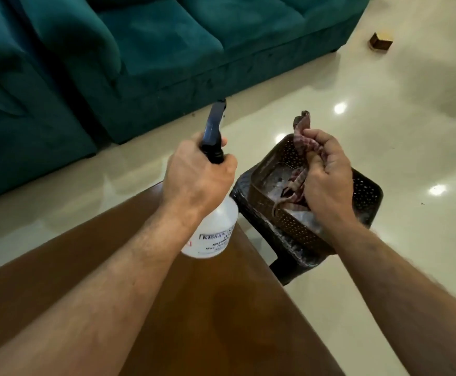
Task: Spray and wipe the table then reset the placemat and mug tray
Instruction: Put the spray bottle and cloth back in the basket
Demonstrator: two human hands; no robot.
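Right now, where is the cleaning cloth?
The cloth is gripped in the right hand, above the brown perforated basket beside the wooden table's right edge.

Both forearms were bare and hairy; the left hand (197, 177) and right hand (327, 180) wore no gloves, rings or sleeves.

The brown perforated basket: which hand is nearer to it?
Right. The right hand, gripping a cloth, is directly over the basket; the left hand holds the spray bottle beside it.
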